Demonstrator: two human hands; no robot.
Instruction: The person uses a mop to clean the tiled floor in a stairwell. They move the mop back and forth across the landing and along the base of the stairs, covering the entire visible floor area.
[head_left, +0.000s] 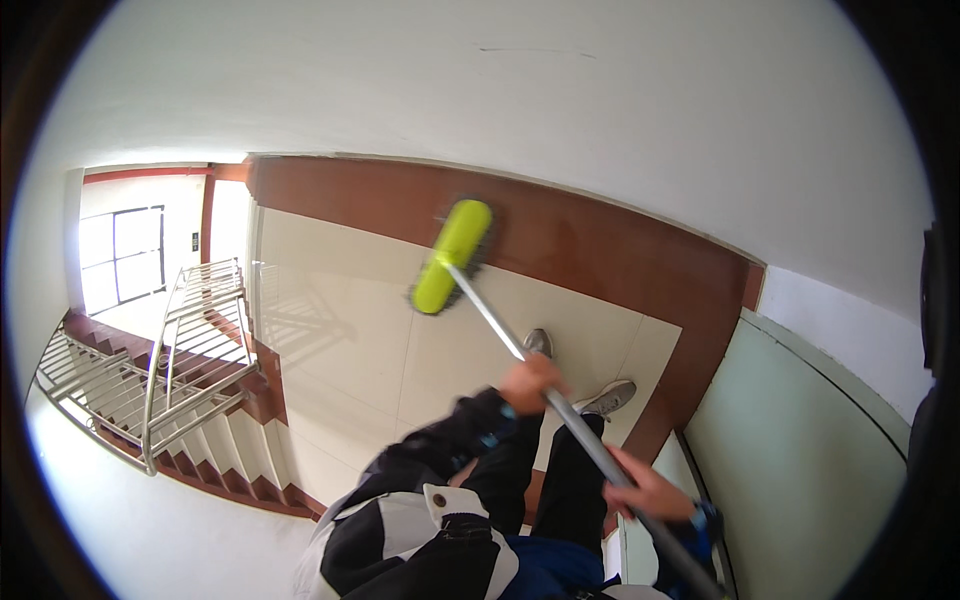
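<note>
A long metal pole (587, 435) runs diagonally across the view, with a lime-green broom head (453, 257) at its far end. Dark bristles show blurred around the head's edge. The head lies over the line where the cream floor tiles (360, 315) meet the brown tile border (592, 262). My left hand (534, 384) is wrapped around the pole about midway. Lower down, near my body, my right hand (646, 484) grips the same pole. The pole's near end runs out of view at the bottom right.
A descending staircase (232, 450) with a metal railing (161, 382) lies at the left, beside a bright window (124, 255). The white wall (525, 97) bounds the floor ahead. A pale green door-like panel (795, 427) stands at the right. My shoes (611, 397) are on the tiles.
</note>
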